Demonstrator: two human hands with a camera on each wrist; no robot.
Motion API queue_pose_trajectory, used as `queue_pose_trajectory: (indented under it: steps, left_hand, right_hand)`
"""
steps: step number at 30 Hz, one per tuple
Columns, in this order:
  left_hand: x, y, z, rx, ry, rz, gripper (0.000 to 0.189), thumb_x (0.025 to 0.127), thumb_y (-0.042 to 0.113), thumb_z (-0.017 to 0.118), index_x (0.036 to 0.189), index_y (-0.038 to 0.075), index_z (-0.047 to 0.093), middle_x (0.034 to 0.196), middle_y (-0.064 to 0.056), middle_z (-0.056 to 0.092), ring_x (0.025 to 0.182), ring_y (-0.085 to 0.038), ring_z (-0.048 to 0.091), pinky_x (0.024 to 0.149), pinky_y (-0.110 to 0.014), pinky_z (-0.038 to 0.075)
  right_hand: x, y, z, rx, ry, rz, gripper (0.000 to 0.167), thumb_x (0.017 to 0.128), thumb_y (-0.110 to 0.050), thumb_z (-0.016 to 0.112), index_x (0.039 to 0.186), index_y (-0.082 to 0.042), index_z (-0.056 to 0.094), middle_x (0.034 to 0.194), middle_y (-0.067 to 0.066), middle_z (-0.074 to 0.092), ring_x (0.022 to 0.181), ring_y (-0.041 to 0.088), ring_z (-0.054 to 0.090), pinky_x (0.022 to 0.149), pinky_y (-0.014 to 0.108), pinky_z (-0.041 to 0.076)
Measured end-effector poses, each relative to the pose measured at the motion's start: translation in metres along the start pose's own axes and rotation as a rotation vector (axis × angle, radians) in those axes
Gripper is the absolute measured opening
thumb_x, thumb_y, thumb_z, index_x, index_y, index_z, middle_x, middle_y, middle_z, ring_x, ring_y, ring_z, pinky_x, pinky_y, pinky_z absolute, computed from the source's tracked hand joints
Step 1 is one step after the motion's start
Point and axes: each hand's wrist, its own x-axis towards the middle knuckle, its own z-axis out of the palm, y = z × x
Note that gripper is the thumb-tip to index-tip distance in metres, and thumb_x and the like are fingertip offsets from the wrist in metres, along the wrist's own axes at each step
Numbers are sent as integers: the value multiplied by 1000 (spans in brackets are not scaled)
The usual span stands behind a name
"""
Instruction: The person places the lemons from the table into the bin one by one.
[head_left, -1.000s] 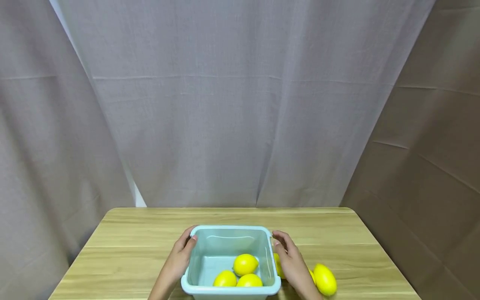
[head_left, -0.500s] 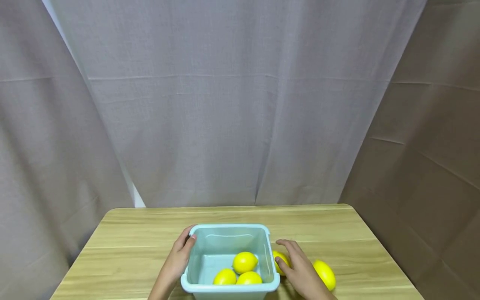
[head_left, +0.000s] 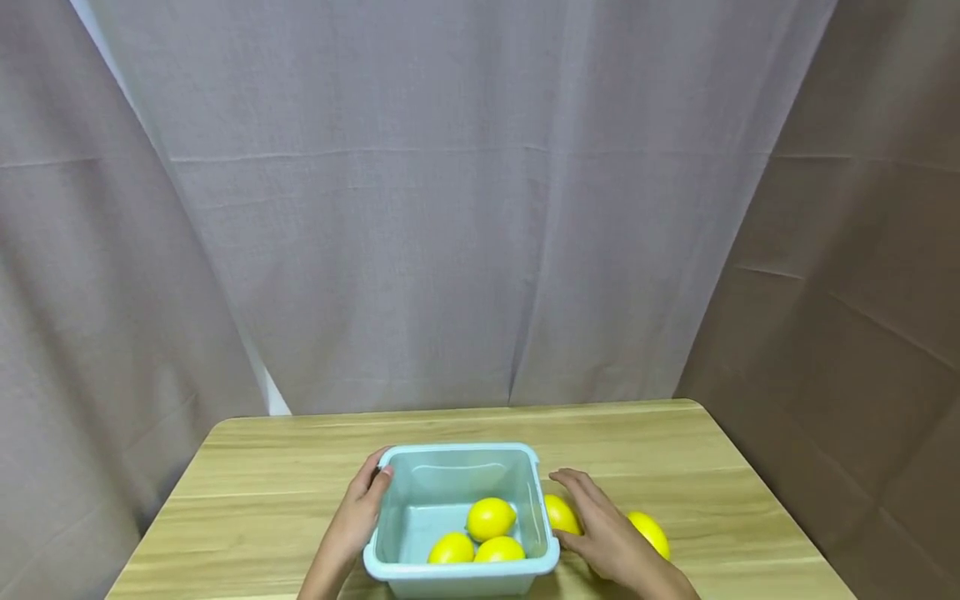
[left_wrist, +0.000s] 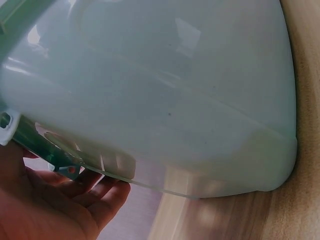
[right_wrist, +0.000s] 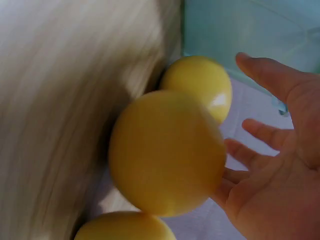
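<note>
A light blue-green plastic bin (head_left: 461,572) stands on the table with three yellow lemons (head_left: 491,518) inside. My left hand (head_left: 358,515) grips the bin's left rim, thumb on top; the left wrist view shows its fingers (left_wrist: 107,197) beneath the handle at the rim. To the right of the bin, my right hand (head_left: 606,537) hovers with fingers spread beside a lemon (head_left: 561,515) lying against the bin wall. In the right wrist view a nearer lemon (right_wrist: 167,152) sits in front of that one, apart from the palm or barely touching; I cannot tell which.
Another lemon (head_left: 649,533) lies to the right of my right wrist, partly hidden by it. The wooden table (head_left: 262,483) ends at a far edge with grey curtains (head_left: 375,250) behind it. A brown cloth (head_left: 847,350) hangs along the right side.
My right hand has let go of the bin's right rim, moved right and spread its fingers over the lemons. My left hand keeps its grip on the bin. The view has shifted slightly.
</note>
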Motion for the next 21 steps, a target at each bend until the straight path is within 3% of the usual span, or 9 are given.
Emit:
queue_pose_trajectory:
  steps: [6,16,21]
  left_hand:
    - [-1,1,2,-11,0,12,46,115,18,40,156,-2,42,157,-28,46,150,-46,38,122,-66,28]
    - [1,2,4,-29,-8,13,45,115,17,40,155,-3,42,158,-28,45,151,-47,36,122,-66,27]
    - [0,2,2,-25,-7,-2,45,115,18,40,155,-2,42,159,-29,43,153,-48,32,122,-67,25]
  right_hand:
    - [1,8,-1,-26,-116,-72,70,92,-16,82,154,-14,50,157,12,48,138,39,53,107,66,47]
    - [8,10,1,-141,-191,-190,70,93,-22,82,156,-18,52,157,6,49,135,34,57,97,61,56]
    - [10,9,2,-111,-227,-196,74,88,-15,85,154,-21,53,155,-1,50,133,27,58,103,56,54]
